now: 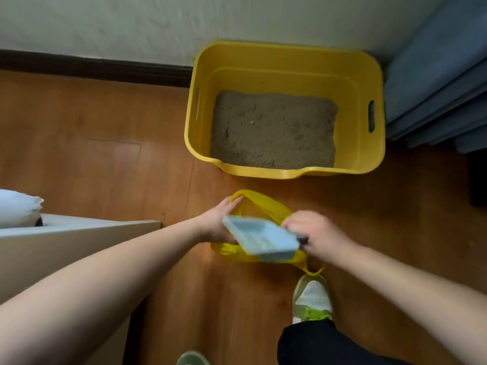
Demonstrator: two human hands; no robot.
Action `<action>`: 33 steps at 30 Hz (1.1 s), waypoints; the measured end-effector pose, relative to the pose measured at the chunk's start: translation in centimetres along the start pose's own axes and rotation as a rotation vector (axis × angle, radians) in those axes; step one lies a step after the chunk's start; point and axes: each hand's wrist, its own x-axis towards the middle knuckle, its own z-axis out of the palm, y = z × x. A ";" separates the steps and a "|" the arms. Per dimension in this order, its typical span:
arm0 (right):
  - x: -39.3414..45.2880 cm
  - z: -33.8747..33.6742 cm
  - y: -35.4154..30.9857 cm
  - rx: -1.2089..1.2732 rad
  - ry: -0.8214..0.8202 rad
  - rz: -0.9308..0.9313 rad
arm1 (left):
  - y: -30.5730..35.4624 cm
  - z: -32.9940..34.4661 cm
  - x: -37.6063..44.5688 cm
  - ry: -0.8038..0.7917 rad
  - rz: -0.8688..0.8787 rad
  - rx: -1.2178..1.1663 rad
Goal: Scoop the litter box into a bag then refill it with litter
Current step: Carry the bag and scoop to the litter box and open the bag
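Standing over a wooden floor, a person reaches both bare arms down toward a yellow bag that lies open just near of the litter box. The left hand is at the bag's left edge; its fingers lie close together and reach along the bag's rim, but motion blur and the scoop in front hide whether they pinch the plastic or only touch it. The right hand is curled round the dark handle of a pale blue litter scoop, fingers wrapped tight, with the slotted scoop head held tilted over the bag's mouth between the two hands. What the scoop carries cannot be told.

The litter box is a deep yellow tub with a cut-out handle on each side wall and a lowered lip on its near edge. It stands on the floor against the far wall, and grey litter covers its bottom in an uneven layer. Blue folded fabric sits just right of the box. At the left, a pale cabinet top juts into view with a white object on it. A white and green shoe is planted just near of the bag, a dark trouser leg above it.
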 end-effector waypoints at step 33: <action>2.3 6.0 7.5 -0.576 -0.594 0.109 | -4.5 0.1 5.0 0.032 0.162 1.140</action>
